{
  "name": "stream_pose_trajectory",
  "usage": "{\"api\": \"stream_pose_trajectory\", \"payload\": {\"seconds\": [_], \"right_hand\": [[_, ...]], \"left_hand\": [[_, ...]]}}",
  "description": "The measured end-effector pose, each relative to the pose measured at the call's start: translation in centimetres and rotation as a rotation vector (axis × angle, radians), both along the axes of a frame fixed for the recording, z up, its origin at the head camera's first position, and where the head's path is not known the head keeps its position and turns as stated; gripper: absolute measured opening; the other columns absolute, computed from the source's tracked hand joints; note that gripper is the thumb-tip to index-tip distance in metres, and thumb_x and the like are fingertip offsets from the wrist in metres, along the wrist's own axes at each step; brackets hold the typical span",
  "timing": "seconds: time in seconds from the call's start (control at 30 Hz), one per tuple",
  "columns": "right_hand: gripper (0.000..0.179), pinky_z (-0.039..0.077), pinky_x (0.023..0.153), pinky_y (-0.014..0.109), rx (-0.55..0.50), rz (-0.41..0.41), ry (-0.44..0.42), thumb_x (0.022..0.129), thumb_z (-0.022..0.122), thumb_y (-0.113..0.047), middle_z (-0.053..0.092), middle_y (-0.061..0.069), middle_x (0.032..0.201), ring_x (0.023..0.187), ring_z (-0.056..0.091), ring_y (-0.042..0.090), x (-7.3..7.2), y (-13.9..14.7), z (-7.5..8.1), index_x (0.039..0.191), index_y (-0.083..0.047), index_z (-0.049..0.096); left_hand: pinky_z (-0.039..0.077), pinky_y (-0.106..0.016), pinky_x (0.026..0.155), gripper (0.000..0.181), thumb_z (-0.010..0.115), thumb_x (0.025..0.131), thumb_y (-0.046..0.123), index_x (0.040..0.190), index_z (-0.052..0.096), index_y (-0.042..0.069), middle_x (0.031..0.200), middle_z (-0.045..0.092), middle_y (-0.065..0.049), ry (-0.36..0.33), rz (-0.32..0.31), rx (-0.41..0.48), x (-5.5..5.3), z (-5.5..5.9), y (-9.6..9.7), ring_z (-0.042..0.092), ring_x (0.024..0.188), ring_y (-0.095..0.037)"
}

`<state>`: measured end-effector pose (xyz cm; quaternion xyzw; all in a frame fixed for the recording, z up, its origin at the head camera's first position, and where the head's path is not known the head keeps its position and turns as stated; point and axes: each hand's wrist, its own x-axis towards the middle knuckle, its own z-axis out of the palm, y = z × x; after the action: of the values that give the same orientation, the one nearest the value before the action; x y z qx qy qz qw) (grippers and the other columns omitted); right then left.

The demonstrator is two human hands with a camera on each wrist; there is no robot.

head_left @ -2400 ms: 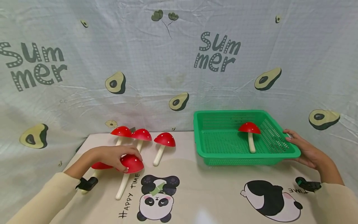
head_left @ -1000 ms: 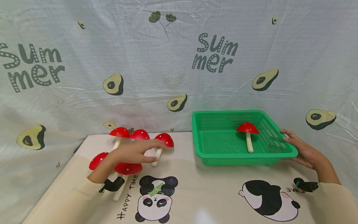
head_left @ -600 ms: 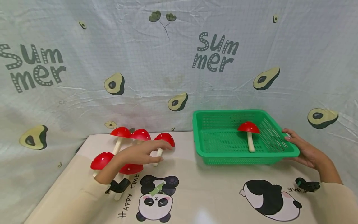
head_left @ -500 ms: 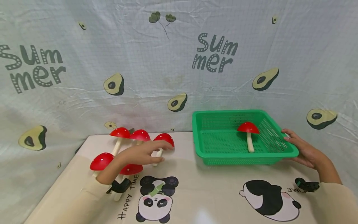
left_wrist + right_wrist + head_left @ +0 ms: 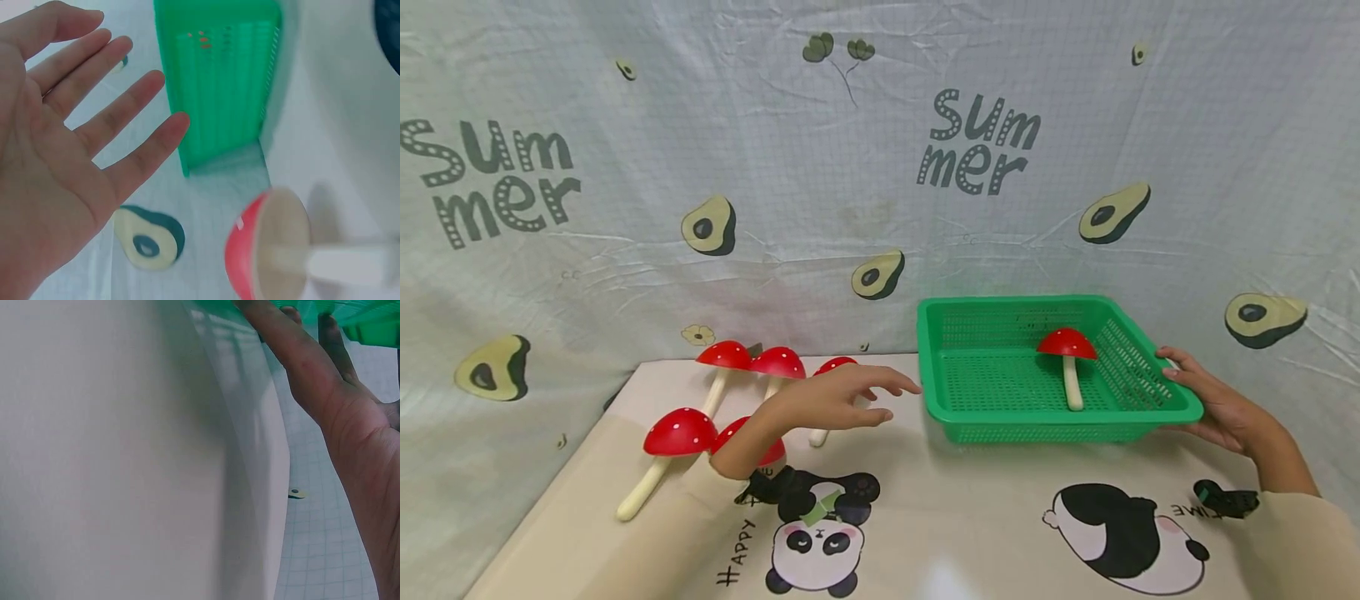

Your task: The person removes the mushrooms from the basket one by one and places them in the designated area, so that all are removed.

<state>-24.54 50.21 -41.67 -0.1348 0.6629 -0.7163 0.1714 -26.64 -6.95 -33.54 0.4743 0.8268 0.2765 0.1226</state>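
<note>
My left hand (image 5: pixel 831 400) is spread out over the rightmost toy mushroom (image 5: pixel 835 364), partly hiding it, with fingertips pointing at the green basket (image 5: pixel 1000 415). Its palm is bare in the left wrist view, where a blurred red mushroom cap (image 5: pixel 240 250) shows below. Other red-capped, white-stemmed mushrooms lie to the left: one at the back left (image 5: pixel 726 356), one beside it (image 5: pixel 778 362), one at the front left (image 5: pixel 681 433), and one (image 5: pixel 771 450) behind my forearm. At the basket's right side, my right hand (image 5: pixel 1221 412) grips the rim; its thumb is partly hidden.
Inside the basket lies one mushroom (image 5: pixel 1067 343). The light tabletop (image 5: pixel 970 508) carries printed pandas. A pale printed curtain (image 5: pixel 820 167) hangs close behind the basket and mushrooms.
My left hand has let go of the front mushroom cap it held and moved right, past the rightmost mushroom towards the basket. The mushrooms and my right hand have stayed in place.
</note>
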Motion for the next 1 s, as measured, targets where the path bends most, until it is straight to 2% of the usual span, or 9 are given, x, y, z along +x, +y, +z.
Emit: {"api": "stream_pose_trajectory", "payload": {"seconds": [0.33,0.5,0.67,1.0], "right_hand": [[0.031,0.060,0.084,0.043,0.016,-0.007,0.007,0.113,0.024,-0.020,0.049,-0.003,0.123,0.100,0.068,0.017,0.0,-0.1,0.0,0.138,-0.038,0.026],[0.030,0.060,0.084,0.044,0.002,-0.013,-0.001,0.113,0.025,-0.020,0.049,-0.002,0.122,0.100,0.068,0.018,0.0,-0.1,0.0,0.138,-0.037,0.025],[0.030,0.060,0.084,0.045,-0.006,-0.010,-0.008,0.113,0.024,-0.019,0.048,-0.002,0.123,0.101,0.068,0.019,0.0,-0.1,-0.1,0.137,-0.036,0.024],[0.028,0.060,0.083,0.046,0.025,-0.037,-0.011,0.113,0.025,-0.021,0.045,-0.002,0.124,0.100,0.068,0.018,0.1,-0.3,0.3,0.136,-0.036,0.023]], "left_hand": [[0.052,-0.040,0.102,0.042,0.060,0.101,0.013,0.143,0.055,0.011,0.141,0.060,-0.001,0.014,-0.088,0.081,-1.4,1.1,4.0,0.058,0.127,-0.020],[0.052,-0.033,0.100,0.041,0.059,0.100,0.012,0.142,0.055,0.010,0.139,0.060,-0.003,0.019,-0.104,0.087,-2.2,1.5,5.9,0.059,0.125,-0.016],[0.052,-0.026,0.097,0.042,0.057,0.100,0.009,0.143,0.054,0.012,0.142,0.057,-0.003,-0.005,-0.113,0.089,-3.0,1.6,7.6,0.059,0.123,-0.014],[0.050,-0.024,0.098,0.044,0.059,0.101,0.010,0.145,0.051,0.009,0.148,0.052,-0.006,-0.012,-0.147,0.069,-4.5,2.1,10.6,0.059,0.126,-0.018]]}}
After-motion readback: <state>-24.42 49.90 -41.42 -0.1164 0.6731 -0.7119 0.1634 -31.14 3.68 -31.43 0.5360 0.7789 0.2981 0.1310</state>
